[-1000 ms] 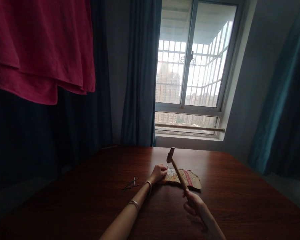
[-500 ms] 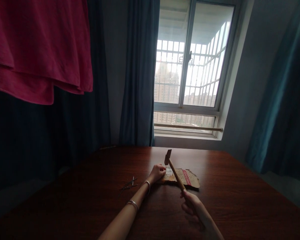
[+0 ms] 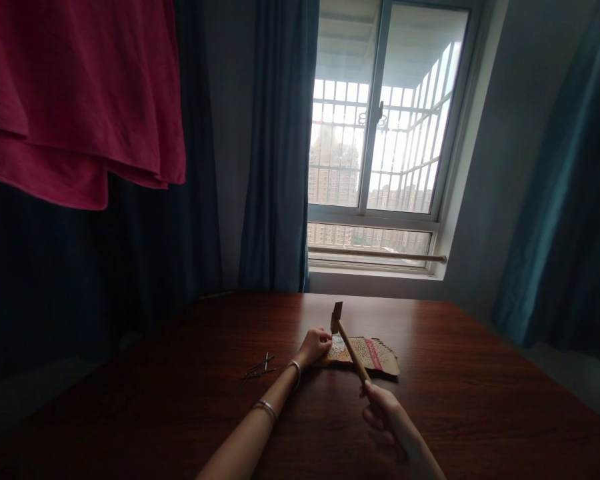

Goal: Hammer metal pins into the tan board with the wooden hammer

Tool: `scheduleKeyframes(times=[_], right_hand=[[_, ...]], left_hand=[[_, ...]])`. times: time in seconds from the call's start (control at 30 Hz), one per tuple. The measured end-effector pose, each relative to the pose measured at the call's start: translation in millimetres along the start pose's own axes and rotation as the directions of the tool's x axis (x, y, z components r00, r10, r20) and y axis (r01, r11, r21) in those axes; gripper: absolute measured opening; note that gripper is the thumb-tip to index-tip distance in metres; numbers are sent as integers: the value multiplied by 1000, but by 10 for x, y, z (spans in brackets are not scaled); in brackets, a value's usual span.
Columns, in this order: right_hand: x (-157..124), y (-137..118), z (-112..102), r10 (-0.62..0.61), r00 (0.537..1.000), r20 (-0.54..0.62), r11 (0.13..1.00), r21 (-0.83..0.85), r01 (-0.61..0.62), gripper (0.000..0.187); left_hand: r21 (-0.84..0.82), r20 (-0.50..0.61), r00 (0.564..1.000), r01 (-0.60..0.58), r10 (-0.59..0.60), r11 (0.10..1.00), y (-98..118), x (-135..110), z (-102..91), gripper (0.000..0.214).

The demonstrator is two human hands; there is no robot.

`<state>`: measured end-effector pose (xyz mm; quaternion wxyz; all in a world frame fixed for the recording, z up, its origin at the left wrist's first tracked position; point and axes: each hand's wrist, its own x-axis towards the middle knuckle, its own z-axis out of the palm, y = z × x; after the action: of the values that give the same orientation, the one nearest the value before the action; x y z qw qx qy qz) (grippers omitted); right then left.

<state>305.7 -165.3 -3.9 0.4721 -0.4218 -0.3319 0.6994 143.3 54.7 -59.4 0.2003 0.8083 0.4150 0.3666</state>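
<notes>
At the far left a pink cloth hangs in front of a dark blue curtain, whose lower folds sink into shadow beside a reddish-brown wooden table. On the table's left part lies a small scatter of loose nails, some crossing one another. Just right of them the left forearm reaches in, wearing a bracelet at the wrist and a second band farther up, while another blue curtain hangs behind. The left hand rests at the left end of a tan board, thumb and finger pinched about a nail, of which only a thin sliver shows. The hammer has its head right over that spot, seemingly at the nail's top, though actual contact is too small to make out; its wooden handle slants down to the right across the board, which lies flat, dotted with dark marks and crossed by a red band. Beyond stands a barred window. The right hand grips the lower handle, fingers wrapped round it, and at the far right hangs a teal-blue curtain
</notes>
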Motion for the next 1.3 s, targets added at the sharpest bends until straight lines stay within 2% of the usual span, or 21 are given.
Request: scheduleKeyframes(times=[0.33,0.6,1.1,1.3], right_hand=[[5,-25,41,5,1000,-9,999,35,-5,38],[46,10,18,-12,999,38,998,67,9,35],[58,18,6,1,1000,18,1000,-7,-1,35],[39,12,10,-15,999,32,999,40,14,37]], left_hand=[[-20,-12,1000,12,-12,1000,6,5,3,19],[-37,-28,999,27,-28,999,2,9,17,19],[-32,5,1000,-25,25,999,-132,28,59,23],[-29,5,999,-39,39,999,-132,25,53,23]])
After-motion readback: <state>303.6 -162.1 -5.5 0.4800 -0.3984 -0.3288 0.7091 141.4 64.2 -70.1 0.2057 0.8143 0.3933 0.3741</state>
